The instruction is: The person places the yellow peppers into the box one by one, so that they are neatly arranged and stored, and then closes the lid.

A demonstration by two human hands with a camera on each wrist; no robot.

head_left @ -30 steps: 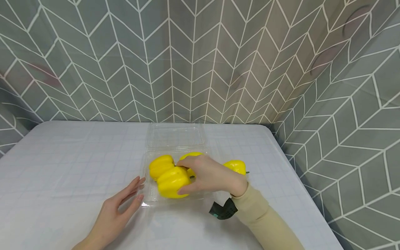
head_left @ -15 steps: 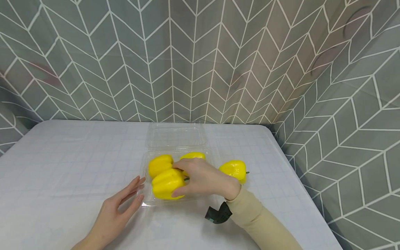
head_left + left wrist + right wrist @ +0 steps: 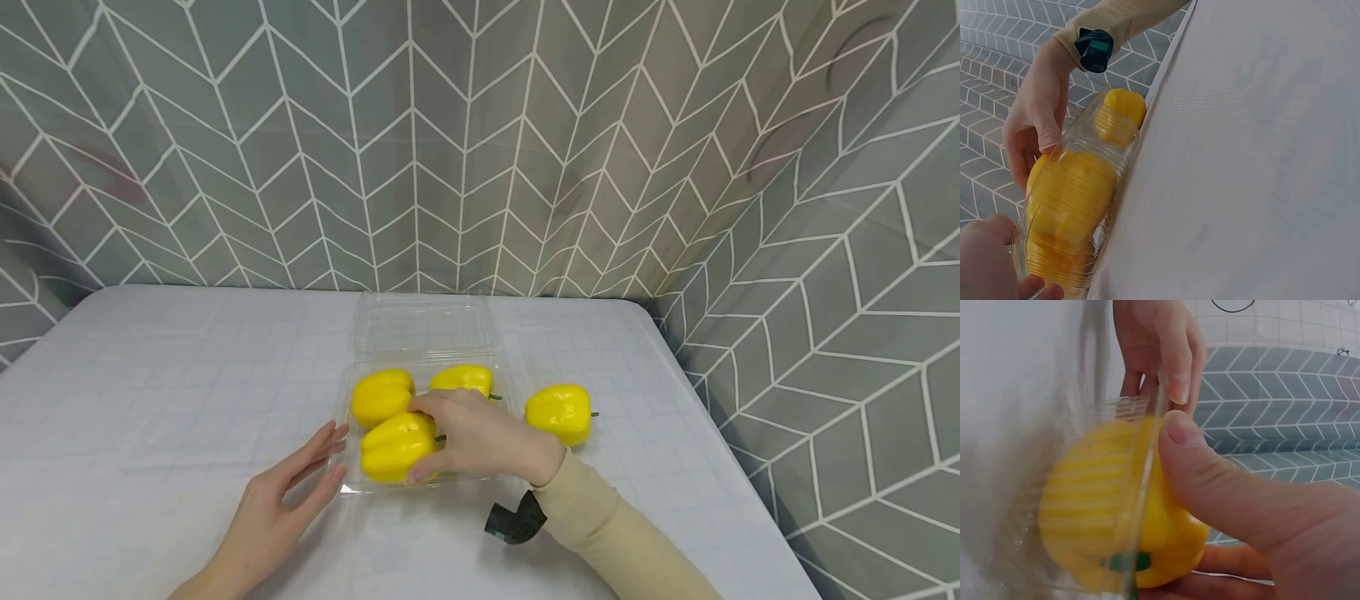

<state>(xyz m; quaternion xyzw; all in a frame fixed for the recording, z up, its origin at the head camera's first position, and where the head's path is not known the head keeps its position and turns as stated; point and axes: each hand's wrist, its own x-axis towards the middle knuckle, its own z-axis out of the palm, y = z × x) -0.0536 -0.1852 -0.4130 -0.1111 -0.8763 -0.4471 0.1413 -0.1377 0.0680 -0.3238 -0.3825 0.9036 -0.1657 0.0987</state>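
In the head view a clear plastic clamshell box lies on the table with its lid folded back. My right hand grips a yellow bell pepper in the front left of the tray, thumb in front and fingers behind. The right wrist view shows that pepper low in the tray, green stem toward the camera. Two more yellow peppers sit in the tray, one at back left and one at back right. My left hand touches the tray's left side with extended fingers.
Outside the tray, to its right, a yellow bell pepper lies on the white-covered table. The box's transparent lid rests flat toward the back edge. A patterned grey curtain hangs behind and at the right.
My right hand has moved left and slightly toward the front with its pepper, lowering it into the tray's front left. The back-left pepper has shifted slightly left. My left hand has stayed put.
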